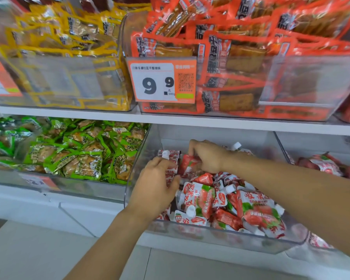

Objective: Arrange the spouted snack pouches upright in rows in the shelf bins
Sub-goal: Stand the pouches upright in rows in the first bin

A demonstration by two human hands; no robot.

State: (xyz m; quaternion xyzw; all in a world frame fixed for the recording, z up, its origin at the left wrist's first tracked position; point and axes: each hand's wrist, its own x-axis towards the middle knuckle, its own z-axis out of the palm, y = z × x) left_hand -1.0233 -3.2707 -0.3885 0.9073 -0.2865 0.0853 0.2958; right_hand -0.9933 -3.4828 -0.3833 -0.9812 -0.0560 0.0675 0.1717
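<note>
A clear plastic shelf bin (220,238) on the lower shelf holds several red-and-white strawberry spouted pouches (251,211), most lying in a jumble at the front and right. At the bin's back left a few pouches (171,156) stand upright with white caps up. My left hand (156,188) presses against the side of these upright pouches, fingers curled on them. My right hand (206,156) is further back, its fingers closed on a red pouch (188,164) held upright beside that row.
A bin of green snack packs (79,156) sits to the left, and another bin with strawberry pouches (323,164) to the right. Above, bins of yellow packs (65,47) and orange packs (240,47) overhang, with a price tag (162,80). White shelf edge (210,121) runs above the bin.
</note>
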